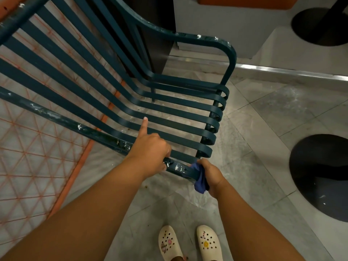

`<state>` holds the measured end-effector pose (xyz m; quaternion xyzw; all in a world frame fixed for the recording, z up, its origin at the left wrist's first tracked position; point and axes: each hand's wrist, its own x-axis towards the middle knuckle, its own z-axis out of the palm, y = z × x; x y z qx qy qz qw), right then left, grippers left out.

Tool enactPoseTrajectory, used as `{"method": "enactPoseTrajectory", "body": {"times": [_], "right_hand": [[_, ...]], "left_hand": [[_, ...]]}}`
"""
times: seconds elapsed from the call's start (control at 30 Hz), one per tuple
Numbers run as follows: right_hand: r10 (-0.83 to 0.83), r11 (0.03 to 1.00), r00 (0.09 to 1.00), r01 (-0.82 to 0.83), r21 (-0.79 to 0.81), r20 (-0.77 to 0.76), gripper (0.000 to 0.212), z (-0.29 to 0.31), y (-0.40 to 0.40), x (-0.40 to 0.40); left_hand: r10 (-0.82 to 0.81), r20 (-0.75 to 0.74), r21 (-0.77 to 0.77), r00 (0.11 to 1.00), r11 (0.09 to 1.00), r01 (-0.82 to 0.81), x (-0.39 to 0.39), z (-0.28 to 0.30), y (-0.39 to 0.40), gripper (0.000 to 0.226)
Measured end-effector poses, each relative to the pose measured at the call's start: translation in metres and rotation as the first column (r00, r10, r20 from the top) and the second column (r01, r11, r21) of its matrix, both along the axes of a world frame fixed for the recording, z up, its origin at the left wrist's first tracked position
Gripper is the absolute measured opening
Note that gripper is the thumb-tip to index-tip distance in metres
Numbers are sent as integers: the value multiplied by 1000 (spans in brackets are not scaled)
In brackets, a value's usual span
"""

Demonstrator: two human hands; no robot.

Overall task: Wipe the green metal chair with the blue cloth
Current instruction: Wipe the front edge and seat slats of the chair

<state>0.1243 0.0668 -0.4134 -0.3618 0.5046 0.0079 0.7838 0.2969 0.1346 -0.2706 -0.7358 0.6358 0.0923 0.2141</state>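
The green metal chair (169,108), likely heavy and rigid, fills ten to two o'clock on grey floor tiles (282,110), its near armrest gripped by the left hand (148,153), forefinger extended, while the right hand (211,176) clamps the soft blue cloth (200,182) around the rail at five o'clock.

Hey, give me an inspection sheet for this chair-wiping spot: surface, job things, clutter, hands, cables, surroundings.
Surface: grey tiled floor, dusty white smears.
Job's things: green chair with slatted seat; near armrest flecked with white spots; blue cloth wrapped on that armrest's front end.
Clutter: nothing seen.
Hands: left hand grips the near armrest, forefinger pointing out over the slats; right hand grips the cloth on the rail.
Cables: nothing seen.
Surroundings: orange mesh panel left of the chair; two round black bases on the right; metal floor strip; cream clogs below.
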Motion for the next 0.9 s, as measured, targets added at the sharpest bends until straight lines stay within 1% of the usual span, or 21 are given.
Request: {"method": "enactPoseTrajectory", "body": {"times": [0.03, 0.13, 0.17, 0.23, 0.27, 0.3, 0.33, 0.4, 0.43, 0.47, 0.53, 0.6, 0.67, 0.7, 0.8, 0.83, 0.9], "right_hand": [[-1, 999, 1000, 1, 48, -2, 43, -5, 1, -1], [7, 987, 997, 6, 160, -82, 26, -7, -2, 6], [17, 987, 994, 1, 161, -110, 23, -5, -4, 9], [23, 994, 991, -8, 113, -129, 20, 3, -4, 11], [5, 998, 993, 3, 68, -114, 24, 6, -1, 9], [-27, 1000, 997, 28, 7, -74, 32, 7, 4, 5], [-78, 996, 997, 78, -49, 5, 40, 8, 11, 0], [-223, 966, 955, 244, -90, 196, 42, 3, 35, -10], [-304, 938, 925, 332, -96, 227, 41, -3, 47, -13], [-384, 909, 902, 406, -88, 200, 42, -13, 55, -13], [-495, 868, 863, 496, 17, 98, 43, -31, 57, -8], [-546, 823, 837, 530, 204, 28, 43, -47, 50, -2], [-611, 726, 791, 577, 374, -31, 40, -59, 40, 4], [-650, 666, 758, 609, 431, -66, 37, -64, 35, 7], [-742, 518, 659, 681, 517, -123, 35, -64, 32, 14], [-761, 492, 638, 689, 533, -122, 36, -61, 35, 13], [-780, 469, 617, 689, 553, -107, 36, -58, 42, 5]], "left_hand": [[4, -3, 10, 1000, 1000, -4, 0, 1, -1, 20], [4, -1, 43, 1000, 999, -4, -3, 3, -4, 17], [1, -1, 48, 1000, 999, -1, -4, 3, -5, 15], [1, -6, 44, 1000, 999, -1, -4, 4, -7, 12], [7, -12, 44, 1000, 999, -7, -3, 3, -7, 12], [14, -20, 48, 1000, 999, -13, -3, 2, -7, 14], [25, -31, 53, 999, 998, -23, -2, 2, -8, 16], [51, -62, 51, 997, 998, -48, -2, 0, -7, 20], [57, -75, 34, 996, 998, -55, -2, -2, -6, 21], [61, -85, 8, 995, 998, -61, -2, -3, -4, 22], [79, -113, -40, 990, 996, -84, -2, -5, -2, 23], [96, -147, -55, 985, 993, -105, -2, -7, -1, 23], [119, -177, -43, 977, 991, -129, -1, -10, -2, 24], [133, -194, -37, 972, 989, -143, 0, -10, -2, 24], [154, -208, -35, 966, 986, -165, 0, -9, -1, 25], [158, -209, -35, 965, 985, -168, 0, -7, -1, 25], [155, -206, -42, 966, 985, -167, 0, -6, 0, 24]]}}
